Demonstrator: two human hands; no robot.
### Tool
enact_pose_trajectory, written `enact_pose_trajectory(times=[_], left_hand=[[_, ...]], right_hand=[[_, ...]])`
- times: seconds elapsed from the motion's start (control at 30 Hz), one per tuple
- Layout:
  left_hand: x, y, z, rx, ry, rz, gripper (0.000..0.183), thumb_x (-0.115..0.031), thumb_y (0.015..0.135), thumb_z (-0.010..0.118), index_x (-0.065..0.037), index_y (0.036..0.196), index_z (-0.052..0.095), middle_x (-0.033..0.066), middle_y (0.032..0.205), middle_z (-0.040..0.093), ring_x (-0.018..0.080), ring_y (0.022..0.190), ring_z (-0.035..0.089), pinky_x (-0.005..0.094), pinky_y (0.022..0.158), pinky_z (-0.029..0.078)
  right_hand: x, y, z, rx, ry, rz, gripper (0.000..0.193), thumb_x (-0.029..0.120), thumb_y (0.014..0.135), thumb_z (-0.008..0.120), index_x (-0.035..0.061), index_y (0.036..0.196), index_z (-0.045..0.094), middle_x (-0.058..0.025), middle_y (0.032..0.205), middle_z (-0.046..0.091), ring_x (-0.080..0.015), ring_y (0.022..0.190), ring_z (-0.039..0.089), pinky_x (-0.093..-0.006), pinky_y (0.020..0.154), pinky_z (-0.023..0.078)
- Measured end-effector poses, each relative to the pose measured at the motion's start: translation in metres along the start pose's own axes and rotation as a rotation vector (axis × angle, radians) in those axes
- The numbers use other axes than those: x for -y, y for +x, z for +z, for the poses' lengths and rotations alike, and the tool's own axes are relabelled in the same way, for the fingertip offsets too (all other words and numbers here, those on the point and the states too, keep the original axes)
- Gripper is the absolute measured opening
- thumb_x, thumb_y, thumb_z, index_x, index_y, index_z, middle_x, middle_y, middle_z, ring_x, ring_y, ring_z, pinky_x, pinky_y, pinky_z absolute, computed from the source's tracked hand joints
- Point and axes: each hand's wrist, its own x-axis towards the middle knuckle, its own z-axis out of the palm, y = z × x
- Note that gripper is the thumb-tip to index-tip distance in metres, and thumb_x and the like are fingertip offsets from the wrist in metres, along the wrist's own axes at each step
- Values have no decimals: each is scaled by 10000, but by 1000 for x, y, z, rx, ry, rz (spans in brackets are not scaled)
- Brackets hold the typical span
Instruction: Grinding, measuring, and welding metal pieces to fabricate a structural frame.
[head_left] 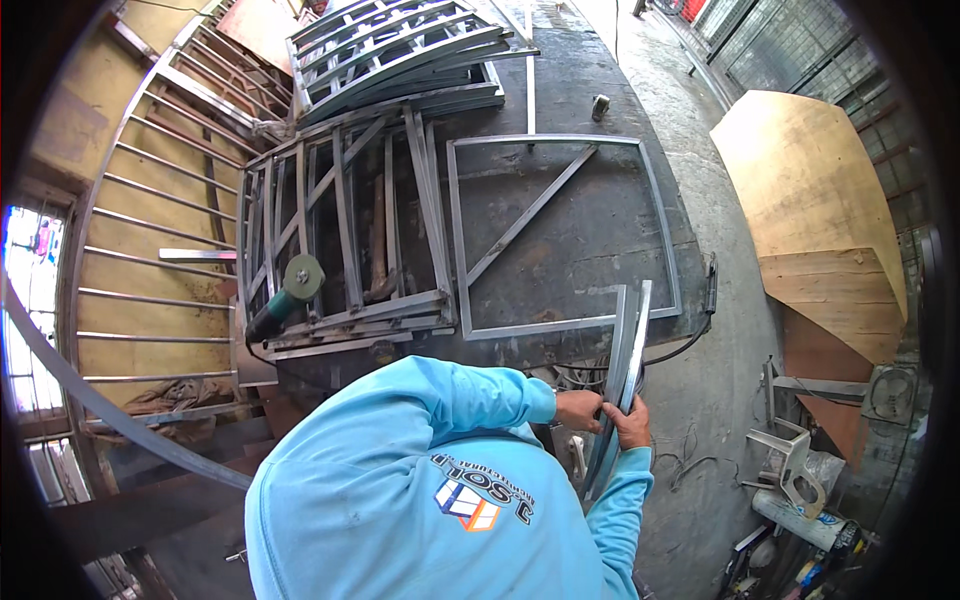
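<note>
I hold several grey metal bars [627, 345], long and square-edged, bundled upright just off the near right corner of the dark worktable [560, 275]. My left hand [578, 410] grips the bundle from the left, and my right hand [632, 426] is closed around it from the right. The bars' upper ends reach over the table edge, close to a flat rectangular metal frame [677, 270] with a diagonal brace. Their lower ends run down beside my light blue sleeve, where they are partly hidden.
An angle grinder [288, 297] rests on stacked metal frames [350, 230] at left, near a hammer [379, 240]. More barred frames [400, 50] are piled behind. A black cable [690, 340] hangs by the right corner. Plywood sheets [810, 200] and a broken plastic chair [790, 460] stand right.
</note>
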Motion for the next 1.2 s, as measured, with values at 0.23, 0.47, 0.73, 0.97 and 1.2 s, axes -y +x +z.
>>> enact_pose_trajectory(times=[0.23, 0.47, 0.73, 0.97, 1.2], left_hand=[[24, -33, 27, 62, 43, -4, 379, -329, 789, 687, 28, 916, 672, 219, 819, 663, 328, 764, 665, 434, 674, 503], [75, -91, -61, -691, 761, -200, 416, -114, 719, 679, -40, 1112, 565, 197, 1022, 604, 386, 1004, 578, 492, 810, 485], [125, -89, -105, -588, 784, -398, 344, -96, 755, 650, -49, 1085, 568, 208, 1130, 582, 400, 1066, 567, 473, 871, 472], [96, -56, -66, -482, 718, -309, 237, -83, 767, 596, -7, 992, 589, 236, 1045, 629, 386, 1016, 613, 470, 856, 498], [76, -62, -35, -552, 756, -250, 367, -201, 781, 689, -42, 1088, 565, 177, 1060, 621, 360, 1052, 577, 432, 878, 476]], right_hand=[[-32, -52, 5, 67, -40, 16, 568, 145, 637, 848, -11, 1121, 596, -80, 980, 672, -154, 855, 627, -307, 794, 512], [-103, -112, 11, 2, 55, 91, 617, 171, 621, 869, -17, 1146, 606, -96, 984, 673, -187, 851, 631, -318, 817, 507], [-109, -170, 8, -105, 58, 113, 656, 215, 601, 882, -22, 1148, 607, -98, 992, 676, -190, 877, 634, -335, 837, 504], [-152, -204, 14, -177, -8, 172, 654, 244, 591, 881, -23, 1125, 614, -129, 977, 663, -236, 865, 635, -355, 824, 501], [-156, -208, 22, -227, 43, 184, 651, 271, 588, 879, -20, 1111, 621, -142, 984, 650, -267, 878, 634, -362, 819, 496]])
